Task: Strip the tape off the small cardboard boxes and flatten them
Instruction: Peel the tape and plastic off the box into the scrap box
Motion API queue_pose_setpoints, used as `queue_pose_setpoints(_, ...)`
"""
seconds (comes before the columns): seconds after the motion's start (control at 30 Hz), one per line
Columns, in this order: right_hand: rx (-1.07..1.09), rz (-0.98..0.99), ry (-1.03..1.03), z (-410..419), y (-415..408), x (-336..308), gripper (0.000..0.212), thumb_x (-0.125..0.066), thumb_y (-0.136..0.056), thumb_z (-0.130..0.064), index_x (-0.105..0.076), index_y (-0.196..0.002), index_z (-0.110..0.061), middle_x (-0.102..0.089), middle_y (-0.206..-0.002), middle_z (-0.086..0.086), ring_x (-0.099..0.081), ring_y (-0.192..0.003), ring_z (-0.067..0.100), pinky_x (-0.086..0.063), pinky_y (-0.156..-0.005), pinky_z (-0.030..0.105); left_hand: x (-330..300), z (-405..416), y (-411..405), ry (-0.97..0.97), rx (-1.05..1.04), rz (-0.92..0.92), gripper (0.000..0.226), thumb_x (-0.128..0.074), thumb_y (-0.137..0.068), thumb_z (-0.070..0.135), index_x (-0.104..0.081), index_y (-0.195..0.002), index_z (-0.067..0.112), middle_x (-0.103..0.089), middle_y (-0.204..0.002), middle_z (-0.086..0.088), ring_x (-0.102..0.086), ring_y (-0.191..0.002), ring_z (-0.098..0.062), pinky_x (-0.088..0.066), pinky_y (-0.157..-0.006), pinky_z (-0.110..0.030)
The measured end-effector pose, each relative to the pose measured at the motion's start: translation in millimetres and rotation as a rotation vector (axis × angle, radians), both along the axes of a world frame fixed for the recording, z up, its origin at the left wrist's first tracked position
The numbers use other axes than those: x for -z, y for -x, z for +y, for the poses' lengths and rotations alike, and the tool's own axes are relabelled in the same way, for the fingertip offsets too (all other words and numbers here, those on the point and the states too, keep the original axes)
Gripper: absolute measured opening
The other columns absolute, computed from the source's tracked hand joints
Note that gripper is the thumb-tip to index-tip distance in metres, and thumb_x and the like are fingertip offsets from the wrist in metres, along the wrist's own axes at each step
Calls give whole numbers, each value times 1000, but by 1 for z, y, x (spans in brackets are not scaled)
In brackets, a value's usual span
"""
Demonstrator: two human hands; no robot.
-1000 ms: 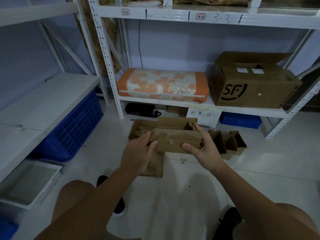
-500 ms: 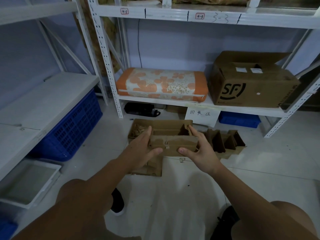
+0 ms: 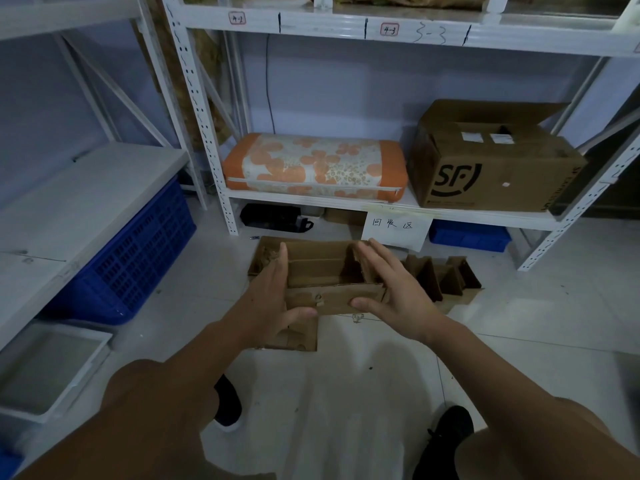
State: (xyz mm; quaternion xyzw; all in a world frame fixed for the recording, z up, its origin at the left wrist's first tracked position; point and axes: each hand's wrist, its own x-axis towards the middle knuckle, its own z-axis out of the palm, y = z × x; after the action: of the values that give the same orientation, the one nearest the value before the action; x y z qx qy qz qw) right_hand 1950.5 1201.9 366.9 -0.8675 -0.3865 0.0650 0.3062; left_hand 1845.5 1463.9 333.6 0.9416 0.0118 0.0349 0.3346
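Note:
A small brown cardboard box (image 3: 332, 296) hangs above the floor between my two hands, its open top facing me with an inner divider showing. A torn bit of tape sits on its front panel. My left hand (image 3: 270, 299) lies flat against the left end, fingers straight, thumb under the front panel. My right hand (image 3: 398, 292) presses the right end with straight, spread fingers, its thumb on the front panel. Flattened cardboard (image 3: 301, 336) lies on the floor beneath the box.
Folded cardboard pieces (image 3: 446, 278) stand on the floor to the right. The white rack behind holds an orange cushion (image 3: 311, 168) and a large SF carton (image 3: 491, 168). A blue crate (image 3: 138, 265) and a white tray (image 3: 45, 368) sit at the left. My shoes (image 3: 446, 434) are below.
The box has tipped so its open top and inside show. My fingers on both hands have straightened and spread along its ends.

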Motion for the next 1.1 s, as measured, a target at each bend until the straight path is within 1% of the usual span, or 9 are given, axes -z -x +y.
queue_pose_setpoints(0.1,-50,-97,151,-3,-3,-5,86,-69,-92,-45,-11,-155,-55,14,-166,-20,-41,-141,18,-45,-111,40,-6,1,3,-42,0,-9,130,-64,-79,72,34,-152,30,-17,-167,-6,-28,-150,-20,-30,-124,-47)
queue_pose_setpoints(0.17,-52,-117,176,-5,-5,-8,81,-68,-93,-46,-15,-154,-55,14,-166,-21,-45,-139,19,-48,-108,38,-9,0,5,-57,2,-16,127,-63,-79,72,32,-152,30,-18,-166,-6,-29,-148,-19,-31,-123,-45)
queue_pose_setpoints(0.33,120,-87,4,-10,-5,-8,79,-70,-88,-52,-31,-155,-35,-9,-168,-18,-38,-143,9,-42,-111,34,-13,0,4,-37,-54,-27,130,-66,-81,70,30,-156,26,-21,-162,-3,-30,-145,-18,-33,-122,-45)
queue_pose_setpoints(0.5,209,10,-74,-11,-3,1,85,-67,-88,-55,-25,-159,-34,-18,-167,-16,-27,-150,9,-34,-121,44,-15,-6,3,-27,-83,-42,128,-61,-78,75,26,-159,27,-16,-166,-2,-26,-149,-19,-33,-122,-49)
queue_pose_setpoints(0.7,25,-121,12,-20,-4,2,76,-61,-91,-59,-23,-156,-50,3,-168,-16,-25,-150,13,-44,-112,46,-21,-3,3,-116,-5,-48,127,-68,-83,68,25,-159,26,-24,-161,-2,-35,-142,-17,-38,-118,-42)
queue_pose_setpoints(0.8,-51,-173,165,-23,-7,1,84,-67,-91,-53,-12,-155,-57,23,-165,-16,-21,-153,23,-45,-111,43,-25,-2,4,-216,56,-59,126,-69,-84,67,23,-159,24,-25,-161,-5,-36,-142,-19,-36,-119,-40)
queue_pose_setpoints(0.9,-63,-141,186,-20,-6,1,88,-69,-92,-46,-8,-155,-57,27,-164,-17,-22,-153,23,-48,-108,39,-27,-6,3,-275,60,-115,124,-63,-83,71,18,-160,19,-25,-162,-9,-35,-143,-22,-33,-119,-38)
queue_pose_setpoints(1.0,14,-62,87,-19,-5,0,86,-71,-91,-45,-14,-156,-49,10,-168,-19,-31,-149,16,-46,-108,34,-26,-7,2,-221,32,-138,122,-58,-82,75,17,-161,21,-23,-164,-8,-32,-145,-21,-31,-121,-39)
queue_pose_setpoints(1.1,123,78,-79,-21,-5,0,89,-74,-87,-49,-19,-156,-43,-28,-162,-13,-45,-137,5,-46,-110,31,-25,-8,3,-100,-14,-120,122,-69,-86,63,17,-162,22,-23,-163,-3,-31,-144,-15,-31,-117,-33)
